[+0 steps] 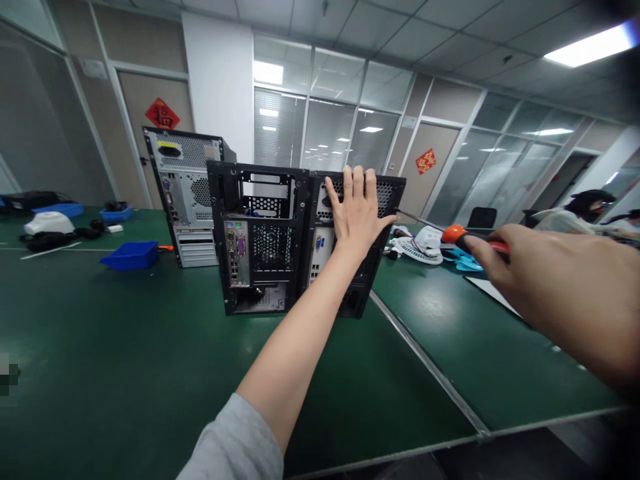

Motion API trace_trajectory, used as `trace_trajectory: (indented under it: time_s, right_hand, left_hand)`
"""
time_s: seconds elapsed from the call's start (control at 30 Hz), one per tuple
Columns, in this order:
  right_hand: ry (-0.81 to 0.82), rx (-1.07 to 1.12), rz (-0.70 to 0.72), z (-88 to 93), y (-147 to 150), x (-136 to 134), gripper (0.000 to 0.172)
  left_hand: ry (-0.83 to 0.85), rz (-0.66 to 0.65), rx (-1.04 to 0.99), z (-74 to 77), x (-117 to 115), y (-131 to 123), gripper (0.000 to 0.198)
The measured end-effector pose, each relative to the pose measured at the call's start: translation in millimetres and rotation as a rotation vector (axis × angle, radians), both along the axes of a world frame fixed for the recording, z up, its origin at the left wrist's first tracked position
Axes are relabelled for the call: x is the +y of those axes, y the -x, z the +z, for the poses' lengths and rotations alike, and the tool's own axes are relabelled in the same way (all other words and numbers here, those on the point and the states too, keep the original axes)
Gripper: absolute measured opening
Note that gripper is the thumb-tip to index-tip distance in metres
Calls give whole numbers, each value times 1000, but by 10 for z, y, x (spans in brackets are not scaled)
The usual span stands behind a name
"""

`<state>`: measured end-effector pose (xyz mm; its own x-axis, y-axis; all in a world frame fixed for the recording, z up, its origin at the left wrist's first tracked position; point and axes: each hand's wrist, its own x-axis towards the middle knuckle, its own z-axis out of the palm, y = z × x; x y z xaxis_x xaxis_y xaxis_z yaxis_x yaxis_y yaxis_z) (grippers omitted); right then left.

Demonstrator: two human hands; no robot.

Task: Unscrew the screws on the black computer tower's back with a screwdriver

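Observation:
My left hand (357, 210) lies spread over the upper back of a black computer case (385, 200), fingertips reaching its top edge. In my right hand (555, 280) is a screwdriver (473, 240) with an orange and black handle. Its thin shaft points left to the upper right edge of that case; whether the tip touches a screw I cannot tell. Directly left stands a second black computer case (257, 233), its power-supply bay open at the top. Behind it, further left, is a third computer case (187, 193) with a grey metal back.
All three cases stand on a green table (125, 360). A blue tray (131, 256) lies at left, with a white object (49, 225) and black parts beyond. On the right are a white fan-like part (423, 247) and a metal table seam (430, 367). A person (585, 203) sits far right.

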<state>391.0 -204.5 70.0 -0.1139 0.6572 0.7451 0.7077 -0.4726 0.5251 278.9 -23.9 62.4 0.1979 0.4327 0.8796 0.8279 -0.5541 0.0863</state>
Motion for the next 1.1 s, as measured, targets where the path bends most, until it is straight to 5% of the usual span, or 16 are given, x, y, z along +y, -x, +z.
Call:
trace_trajectory:
  time_s: [0.43,0.7,0.87,1.1]
  right_hand:
    - [-9,175,43,58,59,12,47]
    - [-155,229,211,131,120,69,45]
    - [-30,419,365,206,84,96,45]
    - [146,396,513,222,-74,49,32]
  left_hand:
    - [28,-1,11,2,-11,-5,95]
    - [-13,-11,-15,-12,14,-16,93]
    - [-31,12,-1,-5,18,-13,95]
    - [-35,27,3,-3,32,-29,96]
